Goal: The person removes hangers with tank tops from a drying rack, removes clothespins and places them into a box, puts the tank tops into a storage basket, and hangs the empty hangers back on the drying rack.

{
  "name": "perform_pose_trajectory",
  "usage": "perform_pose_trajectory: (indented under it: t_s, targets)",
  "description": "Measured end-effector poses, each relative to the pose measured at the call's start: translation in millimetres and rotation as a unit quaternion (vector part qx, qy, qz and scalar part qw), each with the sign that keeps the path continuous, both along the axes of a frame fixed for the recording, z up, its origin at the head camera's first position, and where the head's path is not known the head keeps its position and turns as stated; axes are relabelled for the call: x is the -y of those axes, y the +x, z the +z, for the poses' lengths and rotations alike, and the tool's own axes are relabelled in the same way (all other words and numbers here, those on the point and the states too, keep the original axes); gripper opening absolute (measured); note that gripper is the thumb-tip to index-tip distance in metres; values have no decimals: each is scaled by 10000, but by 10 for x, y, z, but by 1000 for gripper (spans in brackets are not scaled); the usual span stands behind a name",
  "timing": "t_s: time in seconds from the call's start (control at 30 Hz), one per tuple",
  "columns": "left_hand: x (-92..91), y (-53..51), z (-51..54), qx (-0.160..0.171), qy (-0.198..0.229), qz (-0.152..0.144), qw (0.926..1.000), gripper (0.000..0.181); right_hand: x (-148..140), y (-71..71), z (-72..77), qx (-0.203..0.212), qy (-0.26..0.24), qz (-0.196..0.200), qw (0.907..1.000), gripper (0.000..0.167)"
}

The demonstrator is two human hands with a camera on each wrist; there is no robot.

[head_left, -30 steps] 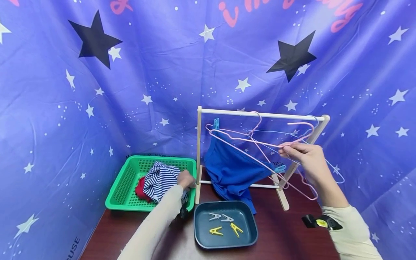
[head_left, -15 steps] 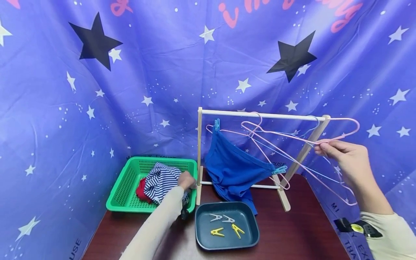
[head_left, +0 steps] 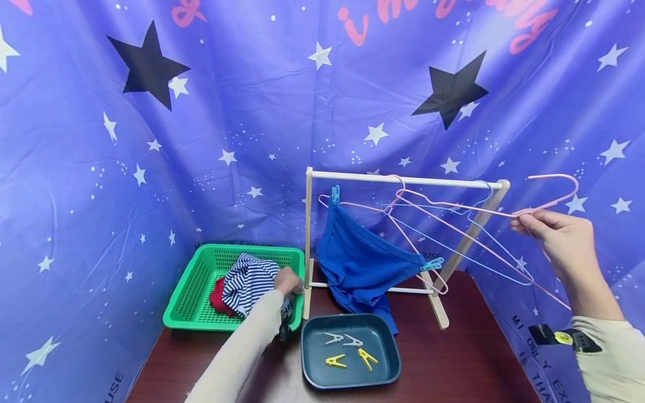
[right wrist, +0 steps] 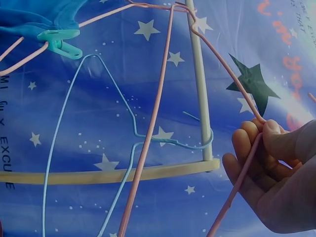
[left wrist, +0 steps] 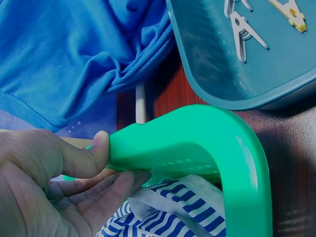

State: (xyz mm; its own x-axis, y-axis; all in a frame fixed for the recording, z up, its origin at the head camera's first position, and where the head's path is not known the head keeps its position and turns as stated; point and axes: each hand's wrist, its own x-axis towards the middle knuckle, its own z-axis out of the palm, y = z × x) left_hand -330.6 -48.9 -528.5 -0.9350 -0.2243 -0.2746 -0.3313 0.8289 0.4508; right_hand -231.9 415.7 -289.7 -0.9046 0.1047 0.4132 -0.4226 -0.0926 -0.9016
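My left hand (head_left: 288, 281) holds the right rim of a green plastic basket (left wrist: 197, 123), thumb outside and fingers inside. A navy-and-white striped cloth (head_left: 249, 282) and a red cloth (head_left: 219, 296) lie bunched in that basket. On the right, my right hand (head_left: 561, 238) pinches a pink hanger (right wrist: 232, 76) by thumb and fingers near its neck, with the hook (head_left: 576, 182) up and free. Nothing hangs on it. Beside it, a blue garment (head_left: 353, 246) is clipped to another pink hanger by light blue clothespins (head_left: 432, 264) on the rack.
A small rack (head_left: 363, 176) with a white rail and wooden legs stands at the back. From its right end hangs a light blue hanger (right wrist: 61, 113). In front, a dark tray (head_left: 307, 358) holds several clothespins (head_left: 335, 361), grey and yellow. A starry curtain surrounds the table.
My right hand has carried the pink hanger rightward, from in front of the rack to past its right end. My left hand has stayed at the basket rim.
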Motion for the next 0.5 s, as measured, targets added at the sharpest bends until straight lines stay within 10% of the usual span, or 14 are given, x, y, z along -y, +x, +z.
perform_pose_trajectory:
  t_s: [0.5]
  targets:
    - [6, 1, 18, 97, 89, 7, 9999, 33, -268, -113, -50, 118, -479, -340, 9982, 28]
